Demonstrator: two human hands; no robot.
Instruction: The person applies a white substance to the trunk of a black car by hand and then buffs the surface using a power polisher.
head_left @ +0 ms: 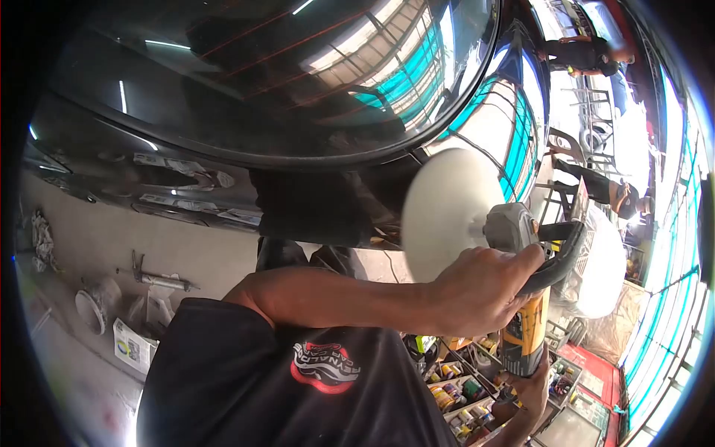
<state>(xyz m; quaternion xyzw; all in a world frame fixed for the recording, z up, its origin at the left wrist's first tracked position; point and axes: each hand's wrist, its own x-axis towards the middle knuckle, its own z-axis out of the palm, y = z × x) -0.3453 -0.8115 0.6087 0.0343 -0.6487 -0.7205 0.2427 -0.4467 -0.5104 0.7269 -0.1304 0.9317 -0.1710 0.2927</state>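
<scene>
Closing the left hand (484, 294) tight round the black loop handle (560, 261) of the polisher (521, 328), reaching in across the chest. Clasping the polisher's yellow body lower down with the right hand (530, 389), seen only in part. Holding the polisher with its long axis running from the right hand up to the grey head, and keeping the left hand nearer the white pad (447, 212). Facing that pad away from the polisher toward the dark car panel (320, 205), touching or just clear, impossible to tell. Wearing, left of the polisher, a red-and-white shirt logo (325, 366), upside down and not reading surely; finding the polisher's own label too blurred. Passing shelves of bottles (454, 387) just below-left of the polisher, and newspaper (132, 346) far left on the floor (89, 246).
</scene>
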